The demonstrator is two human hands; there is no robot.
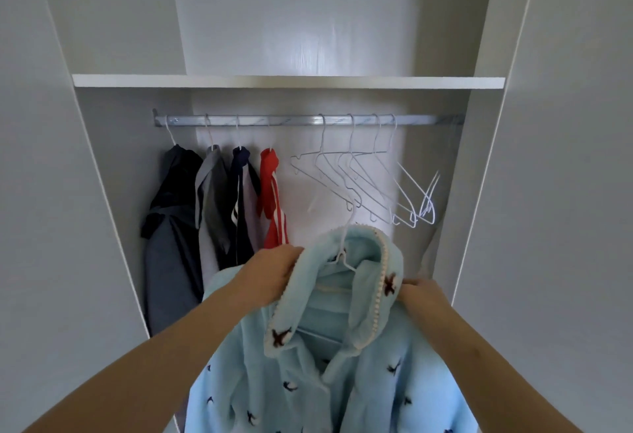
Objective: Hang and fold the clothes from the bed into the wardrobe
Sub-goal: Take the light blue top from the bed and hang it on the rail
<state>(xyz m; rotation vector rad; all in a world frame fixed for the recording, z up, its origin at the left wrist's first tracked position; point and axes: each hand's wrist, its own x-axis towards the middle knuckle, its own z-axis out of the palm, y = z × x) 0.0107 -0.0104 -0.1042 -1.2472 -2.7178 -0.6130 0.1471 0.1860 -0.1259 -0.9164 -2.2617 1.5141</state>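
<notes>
From the head view, both forearms reach forward and up from the near edge towards the open wardrobe [113, 165]. The left hand [274, 275] is raised at the left of the collar, fingers curled round the fabric and grasping the light blue fleece top [308, 381]. The right hand [423, 292] sits slightly lower at the right, its back towards the camera, pinching the collar's right edge beside a dark cross-shaped mark. The top hangs between the two hands in front of the wardrobe opening, below the rail [301, 121] and not touching it. Its collar is trimmed with small pale beads and its front is dotted with dark bird-like marks. A white hanger [343, 244] sits inside the neck of the top, its hook rising above the collar, free of the rail. Inside the wardrobe a white shelf [287, 81] runs across above the rail. On the left part of the rail four garments hang side by side: a dark garment [171, 227] farthest left, then a grey garment [212, 193], a navy garment [241, 199] with white stripes, and a red garment [272, 199] with white stripes. To their right a cluster of empty hangers [359, 182] in white wire hangs tilted, overlapping one another, above and behind the held top.
</notes>
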